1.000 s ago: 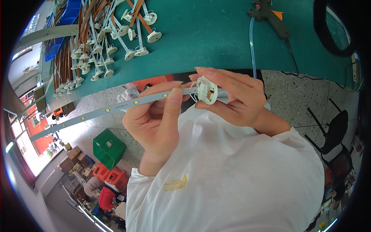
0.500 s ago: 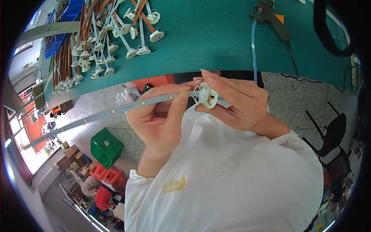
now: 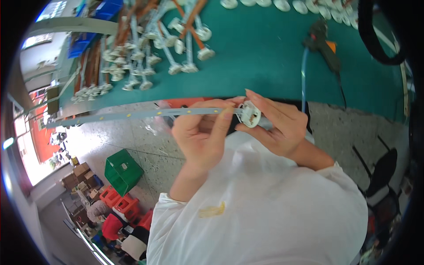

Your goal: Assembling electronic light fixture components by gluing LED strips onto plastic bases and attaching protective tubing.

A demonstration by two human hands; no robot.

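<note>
A long, thin LED strip (image 3: 159, 113) with small yellow chips stretches leftward from my hands, nearly level. My left hand (image 3: 198, 139) pinches it between thumb and fingers close to its right end. There, a round white plastic cap (image 3: 253, 115) with cutouts and something brownish inside joins the strip, with a thin white wire looping beside it. My right hand (image 3: 285, 128) grips this cap by its edges, thumb below and fingers above. Both hands are above the floor, just in front of the green table (image 3: 260, 57).
Several similar strips with white caps (image 3: 190, 67) lie heaped at the table's left, near blue bins (image 3: 86, 42). White discs (image 3: 282, 5) line the far edge. A glue gun (image 3: 324, 51) with a cord lies right. A green crate (image 3: 123, 172) and black chair (image 3: 382, 165) stand on the floor.
The view has shifted, bringing the row of white discs into sight at the top. The LED strip now lies more level, and the cap's open face is turned more toward me. Both grips are kept.
</note>
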